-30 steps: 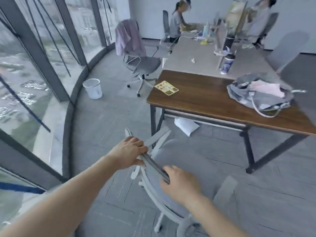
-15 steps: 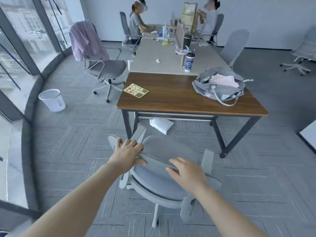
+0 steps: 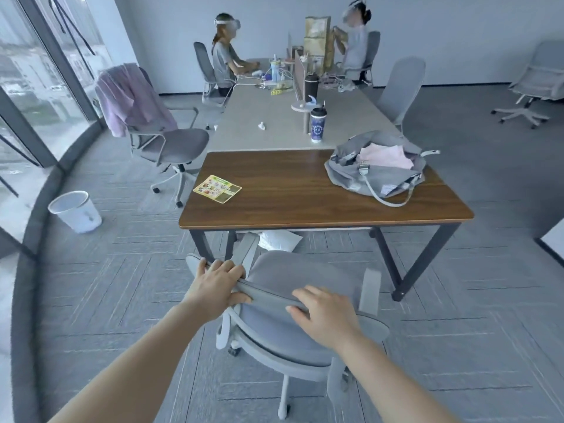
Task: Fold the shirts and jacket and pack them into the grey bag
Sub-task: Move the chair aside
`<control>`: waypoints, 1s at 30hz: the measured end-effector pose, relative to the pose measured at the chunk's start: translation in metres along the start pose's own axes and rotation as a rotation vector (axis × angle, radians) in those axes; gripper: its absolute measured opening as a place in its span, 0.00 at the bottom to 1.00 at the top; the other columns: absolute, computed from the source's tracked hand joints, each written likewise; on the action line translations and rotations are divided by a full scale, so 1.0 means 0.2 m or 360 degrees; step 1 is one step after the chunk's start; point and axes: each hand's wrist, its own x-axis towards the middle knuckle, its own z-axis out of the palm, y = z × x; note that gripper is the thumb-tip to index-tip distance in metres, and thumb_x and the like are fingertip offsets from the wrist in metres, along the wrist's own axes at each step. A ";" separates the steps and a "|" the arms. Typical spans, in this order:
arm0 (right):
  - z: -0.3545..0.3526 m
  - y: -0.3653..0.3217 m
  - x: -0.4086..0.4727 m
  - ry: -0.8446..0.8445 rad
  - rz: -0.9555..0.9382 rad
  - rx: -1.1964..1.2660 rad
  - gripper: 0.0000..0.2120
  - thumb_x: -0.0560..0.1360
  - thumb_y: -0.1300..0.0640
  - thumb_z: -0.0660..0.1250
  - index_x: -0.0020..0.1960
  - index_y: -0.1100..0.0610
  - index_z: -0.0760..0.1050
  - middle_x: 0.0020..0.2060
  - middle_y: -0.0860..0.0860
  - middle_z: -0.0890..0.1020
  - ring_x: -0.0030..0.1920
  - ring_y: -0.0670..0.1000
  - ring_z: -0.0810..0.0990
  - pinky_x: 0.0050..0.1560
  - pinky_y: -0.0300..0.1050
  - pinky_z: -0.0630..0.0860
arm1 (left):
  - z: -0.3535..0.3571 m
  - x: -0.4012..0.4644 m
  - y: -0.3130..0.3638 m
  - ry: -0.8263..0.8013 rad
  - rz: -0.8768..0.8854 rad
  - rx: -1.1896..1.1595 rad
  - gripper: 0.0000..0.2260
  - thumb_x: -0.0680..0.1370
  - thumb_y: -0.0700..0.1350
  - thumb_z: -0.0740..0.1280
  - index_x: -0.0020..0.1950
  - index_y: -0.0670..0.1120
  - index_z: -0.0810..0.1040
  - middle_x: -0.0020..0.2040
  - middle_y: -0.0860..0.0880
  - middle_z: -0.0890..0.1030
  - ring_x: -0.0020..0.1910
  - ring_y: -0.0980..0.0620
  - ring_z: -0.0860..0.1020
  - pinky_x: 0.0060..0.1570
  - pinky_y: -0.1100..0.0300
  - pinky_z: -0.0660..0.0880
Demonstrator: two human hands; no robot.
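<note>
Both hands hold the top of a grey chair (image 3: 287,303). The left hand (image 3: 218,282) has its fingers curled over the chair back, gripping it. The right hand (image 3: 323,312) grips the same top edge a little further along. The chair stands on the floor just in front of the brown worktop (image 3: 293,193).

The grey bag (image 3: 369,175) sits on the far right part of the worktop, open at the top, with a pink shirt (image 3: 384,157) inside it. A card (image 3: 217,189) with pictures lies near the left edge. A purple jacket (image 3: 131,99) hangs over the back of another chair to the left. A white bin (image 3: 74,211) stands on the floor near the window.
</note>
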 end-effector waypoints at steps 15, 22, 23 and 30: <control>-0.23 0.97 0.45 -0.0103 0.0038 0.0112 0.24 0.74 0.34 0.51 0.56 0.45 0.77 0.46 0.40 0.79 0.51 0.43 0.75 0.44 0.44 0.73 | 0.04 0.88 0.42 0.0442 0.0098 0.0153 0.27 0.68 0.74 0.54 0.39 0.50 0.73 0.34 0.53 0.75 0.36 0.48 0.76 0.44 0.54 0.72; -0.32 1.28 0.61 -0.0180 0.0217 0.0123 0.25 0.73 0.32 0.52 0.57 0.44 0.78 0.46 0.36 0.76 0.51 0.42 0.73 0.48 0.41 0.69 | 0.04 1.25 0.53 0.0533 0.0164 0.0051 0.30 0.63 0.76 0.56 0.31 0.49 0.73 0.28 0.53 0.73 0.31 0.48 0.74 0.37 0.53 0.73; -0.32 1.32 0.63 -0.0185 0.0246 0.0116 0.26 0.73 0.32 0.51 0.58 0.44 0.78 0.46 0.35 0.75 0.52 0.41 0.73 0.51 0.43 0.69 | 0.04 1.29 0.55 0.0543 0.0181 0.0049 0.30 0.63 0.76 0.56 0.30 0.49 0.73 0.27 0.52 0.72 0.29 0.48 0.73 0.35 0.53 0.73; -0.40 1.57 0.74 -0.0283 0.0381 0.0034 0.16 0.80 0.42 0.60 0.65 0.44 0.75 0.58 0.38 0.76 0.59 0.44 0.70 0.61 0.46 0.62 | -0.02 1.53 0.69 0.0328 0.0165 0.0138 0.31 0.68 0.77 0.53 0.43 0.50 0.75 0.38 0.52 0.76 0.41 0.47 0.74 0.46 0.53 0.66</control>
